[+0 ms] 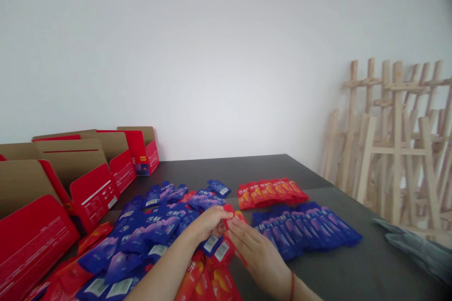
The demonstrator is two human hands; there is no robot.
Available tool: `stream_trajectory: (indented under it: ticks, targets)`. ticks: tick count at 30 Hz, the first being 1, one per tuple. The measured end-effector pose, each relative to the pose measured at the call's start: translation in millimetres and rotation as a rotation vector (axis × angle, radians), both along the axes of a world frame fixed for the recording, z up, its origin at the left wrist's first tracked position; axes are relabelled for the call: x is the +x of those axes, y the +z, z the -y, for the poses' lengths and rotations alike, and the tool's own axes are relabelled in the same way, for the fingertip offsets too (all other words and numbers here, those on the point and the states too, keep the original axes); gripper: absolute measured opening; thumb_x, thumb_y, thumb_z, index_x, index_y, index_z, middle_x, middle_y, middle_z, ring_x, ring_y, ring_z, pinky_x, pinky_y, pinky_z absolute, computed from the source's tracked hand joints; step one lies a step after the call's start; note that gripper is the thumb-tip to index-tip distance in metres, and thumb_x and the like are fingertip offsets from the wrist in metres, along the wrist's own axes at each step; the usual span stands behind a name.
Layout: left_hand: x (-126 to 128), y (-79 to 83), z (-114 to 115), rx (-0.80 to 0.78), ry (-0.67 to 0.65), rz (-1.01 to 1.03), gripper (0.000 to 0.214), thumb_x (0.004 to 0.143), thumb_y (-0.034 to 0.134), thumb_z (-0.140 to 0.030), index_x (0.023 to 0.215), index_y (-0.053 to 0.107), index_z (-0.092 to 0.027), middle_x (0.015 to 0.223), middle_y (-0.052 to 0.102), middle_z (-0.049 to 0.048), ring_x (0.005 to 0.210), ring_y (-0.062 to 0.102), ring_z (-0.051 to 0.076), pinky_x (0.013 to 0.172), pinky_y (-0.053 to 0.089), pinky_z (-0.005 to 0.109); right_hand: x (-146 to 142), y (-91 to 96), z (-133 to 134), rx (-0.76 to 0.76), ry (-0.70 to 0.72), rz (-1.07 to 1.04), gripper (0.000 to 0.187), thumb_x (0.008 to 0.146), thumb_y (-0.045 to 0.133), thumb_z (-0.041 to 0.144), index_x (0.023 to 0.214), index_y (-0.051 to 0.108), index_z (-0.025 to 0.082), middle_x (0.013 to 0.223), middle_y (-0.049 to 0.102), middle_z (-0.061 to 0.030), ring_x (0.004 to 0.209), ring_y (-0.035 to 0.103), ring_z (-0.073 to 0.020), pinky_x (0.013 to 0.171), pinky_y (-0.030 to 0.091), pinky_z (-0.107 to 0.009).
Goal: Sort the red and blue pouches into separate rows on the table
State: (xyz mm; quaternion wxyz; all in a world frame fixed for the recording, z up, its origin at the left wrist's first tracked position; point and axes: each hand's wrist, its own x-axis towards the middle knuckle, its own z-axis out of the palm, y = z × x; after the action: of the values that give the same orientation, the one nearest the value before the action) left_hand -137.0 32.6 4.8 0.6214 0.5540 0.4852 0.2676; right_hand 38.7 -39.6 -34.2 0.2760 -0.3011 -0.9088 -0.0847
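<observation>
Between my two hands, just above the table, is a red packet (229, 209) with an orange print. My left hand (214, 221) pinches its upper edge between thumb and fingers. Against the packet's front lie the fingers of my right hand (256, 251), held straight and close together; its thumb is hidden. Under and left of my hands spreads a loose heap of blue packets (151, 223) and red packets (197, 280). To the right, an overlapping row of red packets (268, 192) lies behind an overlapping row of blue packets (307, 225).
Open red cardboard boxes (93, 193) with brown insides line the left side. The dark table (226, 165) ends at a white wall (226, 56). A grey plastic-looking item (416, 247) lies at the right edge. Several wooden easels (395, 146) stand beyond it.
</observation>
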Motion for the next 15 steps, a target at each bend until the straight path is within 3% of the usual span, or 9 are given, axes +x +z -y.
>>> stream_trajectory:
  ticks: [3,10,15]
  targets:
    - [2,-0.4,2,0.037,0.005,-0.031,0.025,0.070,0.057,-0.038,0.058,0.045,-0.019,0.041,0.042,-0.0066,0.035,0.034,0.008,0.039,0.021,0.021,5,-0.9,-1,0.060,0.025,-0.018,0.053,0.092,0.032,0.004,0.144,0.034,0.015,0.142,0.048,-0.0094,0.135,0.036,-0.0169,0.109,0.039,-0.035]
    - [4,3.1,5,0.173,-0.020,-0.174,0.005,0.070,0.052,-0.023,0.068,0.054,-0.019,0.043,0.040,-0.0088,0.035,0.028,0.007,0.042,0.020,0.022,29,18.1,11,-0.017,0.156,0.061,0.050,0.096,0.034,0.009,0.145,0.031,0.015,0.143,0.046,-0.0080,0.136,0.034,-0.0168,0.110,0.036,-0.034]
    - [-6,1.0,-12,0.393,0.114,-0.361,0.016,0.072,0.044,-0.013,0.070,0.059,-0.017,0.052,0.050,-0.0042,0.047,0.045,0.011,0.053,0.032,0.024,54,28.3,19,-0.127,0.166,0.047,0.054,0.096,0.035,0.010,0.148,0.026,0.023,0.144,0.045,-0.0053,0.134,0.038,-0.0164,0.108,0.039,-0.033]
